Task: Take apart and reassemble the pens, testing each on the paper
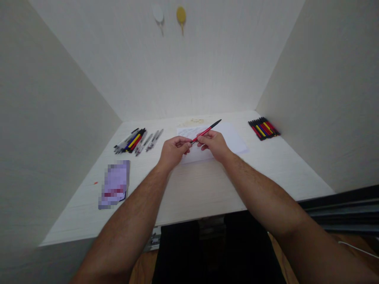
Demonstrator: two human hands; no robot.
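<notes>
A red pen with a black end is held above the paper, tilted up to the right. My left hand pinches its lower black end. Around the red barrel close my right hand's fingers, with the black end sticking out past them. Beneath both hands lie white paper sheets, with grey marks on the upper left part. Whether the pen's two parts are joined under the fingers is hidden.
Left on the desk, a loose pile of clear and coloured pens lies beside several clear pens. A purple blurred packet is nearer me. Coloured pens lie in a row at the right. Walls enclose three sides.
</notes>
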